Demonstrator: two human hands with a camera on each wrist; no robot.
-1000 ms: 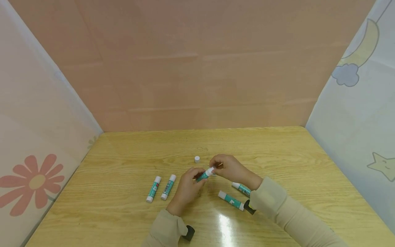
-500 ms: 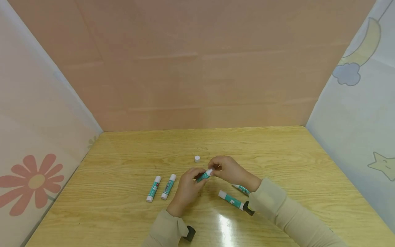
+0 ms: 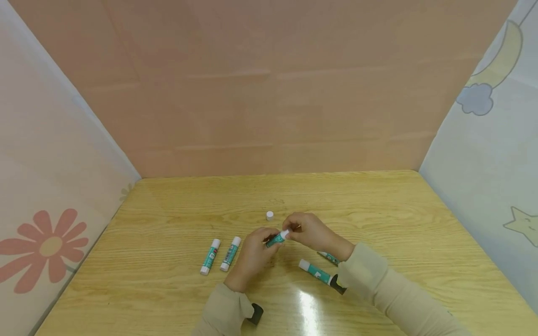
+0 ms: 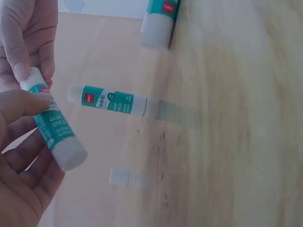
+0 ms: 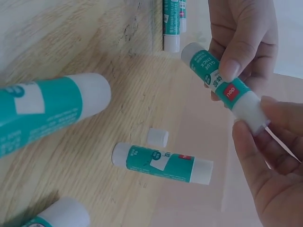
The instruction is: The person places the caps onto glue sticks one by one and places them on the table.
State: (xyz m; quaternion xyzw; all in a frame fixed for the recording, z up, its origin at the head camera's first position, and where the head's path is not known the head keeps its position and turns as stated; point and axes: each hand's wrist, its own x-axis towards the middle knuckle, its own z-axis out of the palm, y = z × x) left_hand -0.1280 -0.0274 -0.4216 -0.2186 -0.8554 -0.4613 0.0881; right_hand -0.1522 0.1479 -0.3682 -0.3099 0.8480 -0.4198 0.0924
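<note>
My left hand [image 3: 254,254] grips a green and white glue stick [image 3: 276,239] round its labelled barrel, thumb on top. The fingertips of my right hand [image 3: 313,231] pinch the white end of that same stick. The stick is held tilted above the table, as the right wrist view shows, its red logo [image 5: 230,92] near the pinched end. A loose white cap [image 3: 270,215] stands on the table just beyond the hands. In the right wrist view another glue stick [image 5: 158,163] lies close to this cap; my right hand seems to hide it in the head view.
Two glue sticks lie left of my left hand, the outer one [image 3: 210,256] beside the inner one [image 3: 230,254]. By my right wrist lie a nearer glue stick [image 3: 316,271] and a partly covered one [image 3: 329,257]. A backdrop [image 3: 269,116] rises behind the wooden table [image 3: 168,205].
My right hand has shifted slightly left, closer along the held glue stick. Its forearm now covers more of the stick by the wrist. My left hand stays nearly still.
</note>
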